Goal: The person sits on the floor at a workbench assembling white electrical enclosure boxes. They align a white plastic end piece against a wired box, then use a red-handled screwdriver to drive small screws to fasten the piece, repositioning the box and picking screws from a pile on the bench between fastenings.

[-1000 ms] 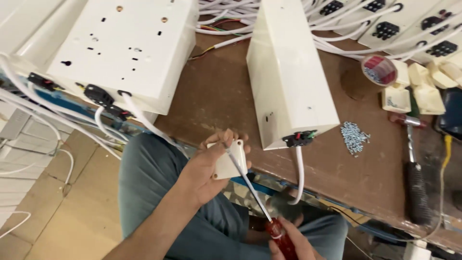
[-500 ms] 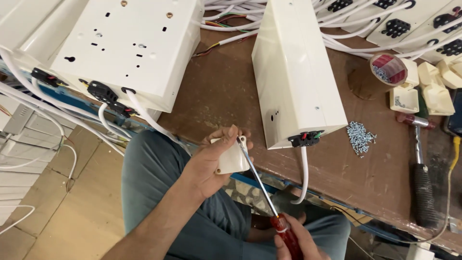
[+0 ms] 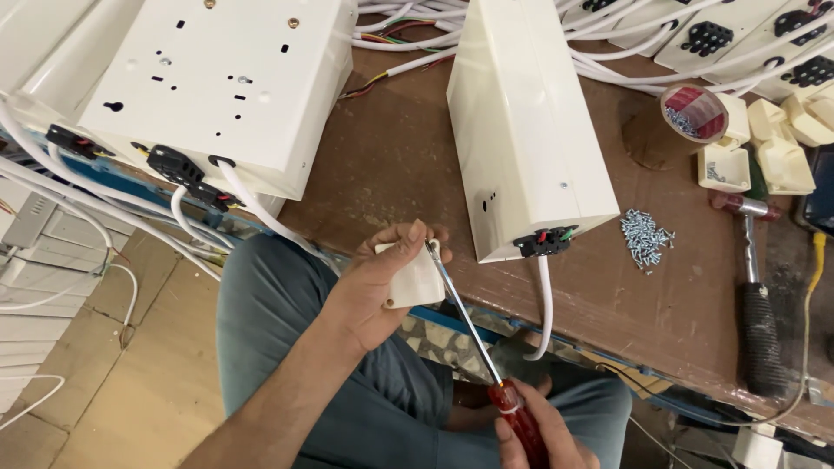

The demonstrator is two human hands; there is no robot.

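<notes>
My left hand (image 3: 378,282) grips a small white plastic plug piece (image 3: 415,280) above my lap, just off the brown table's front edge. My right hand (image 3: 534,434), at the bottom of the view, holds the red handle of a screwdriver (image 3: 473,334). Its metal shaft slants up and left, and the tip meets the top of the white piece next to my thumb. A tall white box (image 3: 530,130) with a white cable (image 3: 545,304) hanging from it stands on the table just behind my hands.
A large white box (image 3: 226,87) with black cable glands overhangs the table at the left. A pile of small screws (image 3: 645,237), a hammer (image 3: 756,304), a tape roll (image 3: 695,113), cream plug parts (image 3: 782,148) and white socket strips (image 3: 738,35) lie on the brown table (image 3: 400,165).
The screwdriver tip has stayed on the white piece while my right hand shifted slightly. The view has drifted a little, so the boxes sit lower and more to the right.
</notes>
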